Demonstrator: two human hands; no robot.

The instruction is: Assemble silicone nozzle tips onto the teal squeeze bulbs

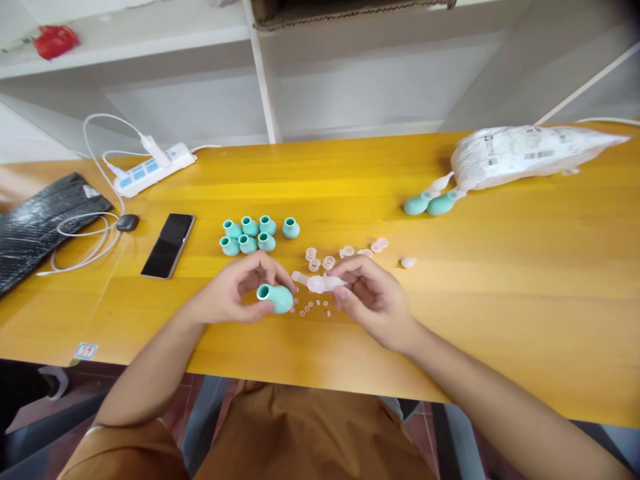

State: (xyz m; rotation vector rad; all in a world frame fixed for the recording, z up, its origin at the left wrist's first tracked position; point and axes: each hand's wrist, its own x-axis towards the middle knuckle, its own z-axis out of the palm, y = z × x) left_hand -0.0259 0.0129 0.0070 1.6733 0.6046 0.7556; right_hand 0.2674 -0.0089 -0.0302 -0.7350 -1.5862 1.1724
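My left hand (245, 290) is closed around a teal rubber bulb (281, 299), its round mouth facing left. A translucent pinkish nozzle piece (327, 283) is pinched in the fingers of my right hand (373, 297), its wider end toward the bulb but apart from it. Below and between the hands lie tiny pale rings (307, 308). Just beyond them are several clear collar-shaped plastic parts (329, 263). Farther back on the left stand several more teal bulbs (249, 227), open mouths up. At the back right, two teal bulbs with pale tips (441, 203) lie side by side.
A phone (169, 245) and a white cable with a power strip (155, 170) are on the left. A black plastic package (45, 220) lies at the far left. A white plastic bag (525, 155) lies at the back right, beyond a small pale part (408, 262).
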